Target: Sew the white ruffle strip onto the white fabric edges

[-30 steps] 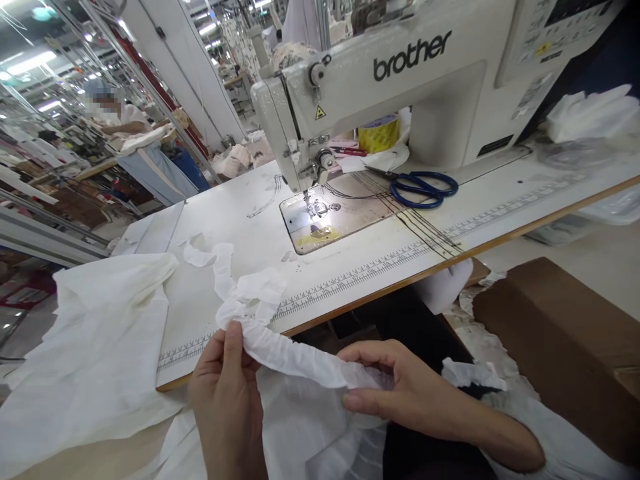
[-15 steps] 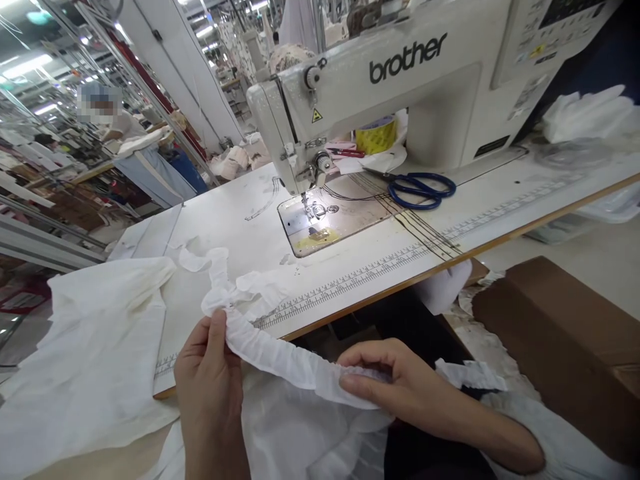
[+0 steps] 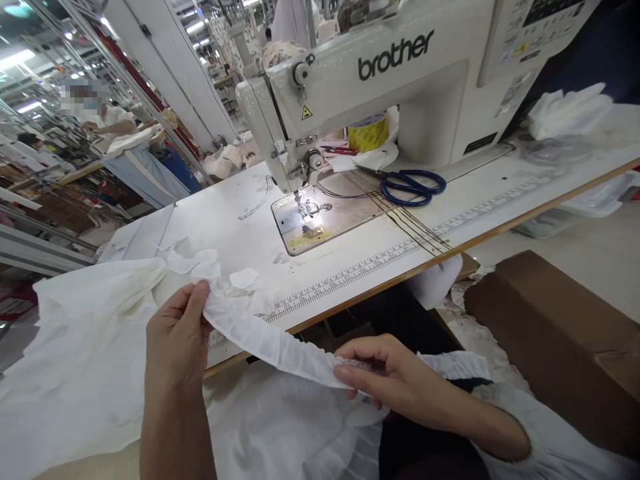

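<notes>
At the far left, well behind the work, another person (image 3: 107, 120) stands at a separate table. Nearer, a white fabric panel (image 3: 85, 360) drapes over the left end of the bench (image 3: 235, 220) and hangs off its front edge.

The left hand (image 3: 175, 340) sits just beside that panel, at the bench's front edge. Its thumb and fingers are closed on a gathered white strip (image 3: 270, 343), pinching it near its crumpled loose end, which lies curled on the bench top. From this grip the strip runs down and to the right, off the bench and through the air in front of it, fairly taut. More white cloth lies in the lap beneath it.

A printed ruler (image 3: 360, 270) runs along the bench's front edge. Behind it stands a Brother sewing machine (image 3: 380, 73), with its lit needle plate (image 3: 310, 223) bare of fabric. A yellow tape roll (image 3: 367, 131) sits under the machine's arm, and blue-handled scissors (image 3: 413, 187) lie flat on the bench just right of the plate.

The right hand (image 3: 390, 380) is below the bench edge, thumb on top and fingers under, nipping the strip's lower end. The two hands are well apart, with the strip stretched between them.

To the right, a brown cardboard box (image 3: 560, 333) stands beside the person's knee. A pile of white cloth (image 3: 570, 110) rests at the bench's far right end.
</notes>
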### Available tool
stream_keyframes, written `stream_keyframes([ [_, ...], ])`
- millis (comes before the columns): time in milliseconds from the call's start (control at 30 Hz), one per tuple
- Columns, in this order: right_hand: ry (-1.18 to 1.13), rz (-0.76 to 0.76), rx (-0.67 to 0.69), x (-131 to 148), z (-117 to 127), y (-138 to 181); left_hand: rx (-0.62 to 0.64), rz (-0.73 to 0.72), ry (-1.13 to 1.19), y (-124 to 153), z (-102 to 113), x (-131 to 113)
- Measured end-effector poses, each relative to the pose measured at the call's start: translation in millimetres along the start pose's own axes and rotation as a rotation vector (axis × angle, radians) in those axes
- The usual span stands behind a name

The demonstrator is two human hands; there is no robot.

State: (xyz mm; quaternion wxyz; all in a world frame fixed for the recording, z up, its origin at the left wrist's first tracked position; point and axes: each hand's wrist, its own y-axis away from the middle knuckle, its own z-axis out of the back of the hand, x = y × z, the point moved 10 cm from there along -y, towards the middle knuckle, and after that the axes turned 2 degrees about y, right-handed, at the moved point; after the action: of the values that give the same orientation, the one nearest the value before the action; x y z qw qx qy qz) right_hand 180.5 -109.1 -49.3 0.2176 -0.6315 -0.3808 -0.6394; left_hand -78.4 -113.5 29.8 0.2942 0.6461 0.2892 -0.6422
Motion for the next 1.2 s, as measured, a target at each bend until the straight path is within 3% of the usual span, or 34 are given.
stream_keyframes([
  [567,-0.051,0.088,-0.004,7.0,5.5,1.1,-0.083,-0.072,-0.204,-44.4,-2.9,-14.1],
  [1000,-0.022,0.051,-0.017,-10.7,13.4,0.7,-0.220,-0.118,-0.303,-85.2,9.8,-32.4],
  [1100,-0.047,0.035,-0.009,-10.6,11.1,-0.1,-0.233,-0.127,-0.321,-88.2,10.4,-33.3],
  [1200,-0.075,0.026,0.003,-9.5,6.9,-1.4,-0.166,-0.163,-0.375,-77.3,4.0,-34.4],
])
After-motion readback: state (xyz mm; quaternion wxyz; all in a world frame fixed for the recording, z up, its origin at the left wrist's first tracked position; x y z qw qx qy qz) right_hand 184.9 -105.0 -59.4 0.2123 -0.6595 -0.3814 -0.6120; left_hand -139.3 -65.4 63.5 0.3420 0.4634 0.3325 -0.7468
